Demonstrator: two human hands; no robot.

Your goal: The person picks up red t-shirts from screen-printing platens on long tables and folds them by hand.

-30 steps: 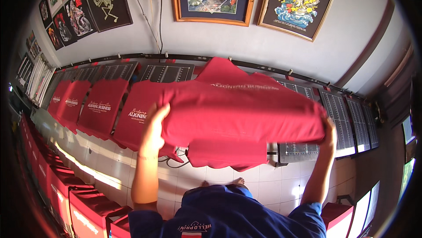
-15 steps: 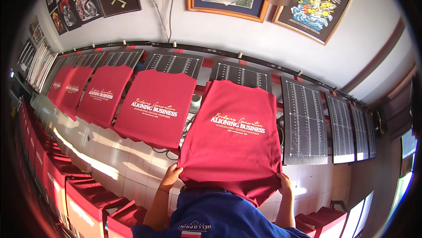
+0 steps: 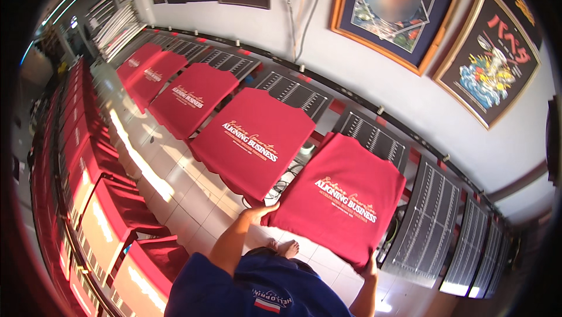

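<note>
A red T-shirt [image 3: 333, 238] with white and gold lettering lies over a dark ruled board in front of me. The lower left corner of the shirt is gripped by my left hand [image 3: 257, 214], its thumb on top. My right hand [image 3: 370, 265] holds the lower right corner, fingers curled at the edge and partly hidden by the cloth. Between my hands the lower edge hangs in soft folds. The far part of the dark board [image 3: 374, 135] shows beyond the shirt's neckline.
Another printed red shirt [image 3: 252, 141] lies on the board to the left, with several more farther along. To the right stand bare ruled boards [image 3: 424, 217]. A black rail [image 3: 345, 91] runs behind them. Behind me at left is another row of red shirts [image 3: 143, 279]. Cables [image 3: 287, 185] hang between boards.
My view has turned left, so the boards now slant down to the right. Both hands still hold the shirt's lower corners. My feet have come into view below the shirt.
</note>
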